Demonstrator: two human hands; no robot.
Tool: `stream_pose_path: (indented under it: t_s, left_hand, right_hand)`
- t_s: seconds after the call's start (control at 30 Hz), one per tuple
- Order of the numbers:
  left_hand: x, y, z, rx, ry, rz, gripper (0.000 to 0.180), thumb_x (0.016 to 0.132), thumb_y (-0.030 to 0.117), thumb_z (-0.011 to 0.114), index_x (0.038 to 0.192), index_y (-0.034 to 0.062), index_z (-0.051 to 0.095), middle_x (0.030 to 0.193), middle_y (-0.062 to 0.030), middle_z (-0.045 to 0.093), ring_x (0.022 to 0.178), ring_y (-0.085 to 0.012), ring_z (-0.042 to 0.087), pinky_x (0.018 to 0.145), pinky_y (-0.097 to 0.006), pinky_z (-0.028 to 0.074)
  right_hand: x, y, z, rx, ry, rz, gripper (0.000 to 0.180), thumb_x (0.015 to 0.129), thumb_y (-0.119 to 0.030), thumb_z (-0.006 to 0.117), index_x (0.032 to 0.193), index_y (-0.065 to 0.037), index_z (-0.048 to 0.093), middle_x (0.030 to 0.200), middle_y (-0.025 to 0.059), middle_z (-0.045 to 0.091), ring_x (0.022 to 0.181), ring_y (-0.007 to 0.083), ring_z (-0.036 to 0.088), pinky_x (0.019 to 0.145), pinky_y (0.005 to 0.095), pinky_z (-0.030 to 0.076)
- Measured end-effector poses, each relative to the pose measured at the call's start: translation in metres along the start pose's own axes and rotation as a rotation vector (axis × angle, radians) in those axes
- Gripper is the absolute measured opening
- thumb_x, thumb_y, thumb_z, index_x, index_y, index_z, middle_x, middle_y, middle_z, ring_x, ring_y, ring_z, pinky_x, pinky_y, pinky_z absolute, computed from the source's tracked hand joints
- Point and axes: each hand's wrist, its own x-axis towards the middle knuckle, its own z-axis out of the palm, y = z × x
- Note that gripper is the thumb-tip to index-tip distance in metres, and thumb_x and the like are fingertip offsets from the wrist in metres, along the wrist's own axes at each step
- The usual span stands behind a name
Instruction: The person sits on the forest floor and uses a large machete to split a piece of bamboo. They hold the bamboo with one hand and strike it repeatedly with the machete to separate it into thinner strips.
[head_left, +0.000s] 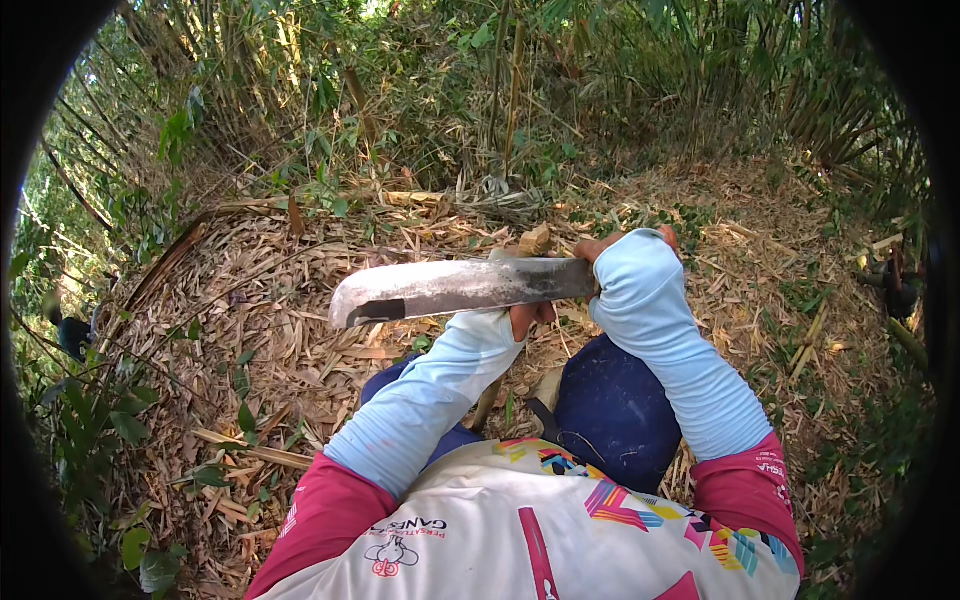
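A broad machete point(460, 287) with a worn grey blade lies level across the middle, its wide tip toward the left. At its right end my right hand point(605, 250) is closed around the handle, which the light-blue sleeve mostly hides. My left hand point(528, 316) sits behind and below the blade, fingers curled, largely covered by it. A pale cut end of a bamboo stick point(535, 239) shows just above the blade, in line with my left hand. The blade hides how the hand grips it.
My knees in dark blue trousers point(612, 410) are bent below the hands. Dry bamboo leaves point(270, 310) cover the ground. Dense bamboo stems point(515, 90) stand ahead. A long dry stalk point(185, 245) curves at the left, and split pieces point(255, 450) lie near my left arm.
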Motion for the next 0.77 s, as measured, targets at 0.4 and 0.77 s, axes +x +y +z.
stream_pose_path:
  t_s: [0.4, 0.77]
  left_hand:
    - [-0.006, 0.002, 0.006, -0.131, 0.001, -0.131, 0.023, 0.098, 0.021, 0.049, 0.103, 0.0005, 0.058, 0.079, -0.0073, 0.063, 0.058, -0.014, 0.056, 0.052, -0.026, 0.045]
    - [-0.003, -0.045, 0.013, -1.167, 0.332, -0.102, 0.037, 0.087, 0.032, 0.06, 0.11, 0.0038, 0.053, 0.098, -0.0122, 0.057, 0.083, -0.0221, 0.054, 0.074, -0.035, 0.047]
  right_hand:
    - [0.006, -0.004, 0.013, 0.169, 0.057, -0.034, 0.012, 0.074, -0.017, 0.063, 0.086, -0.012, 0.064, 0.067, 0.0051, 0.06, 0.065, 0.0237, 0.06, 0.07, 0.0381, 0.04]
    - [0.037, 0.023, 0.01, -0.165, -0.04, 0.087, 0.026, 0.098, -0.029, 0.046, 0.093, -0.012, 0.065, 0.069, 0.0041, 0.065, 0.067, 0.026, 0.064, 0.096, 0.0539, 0.032]
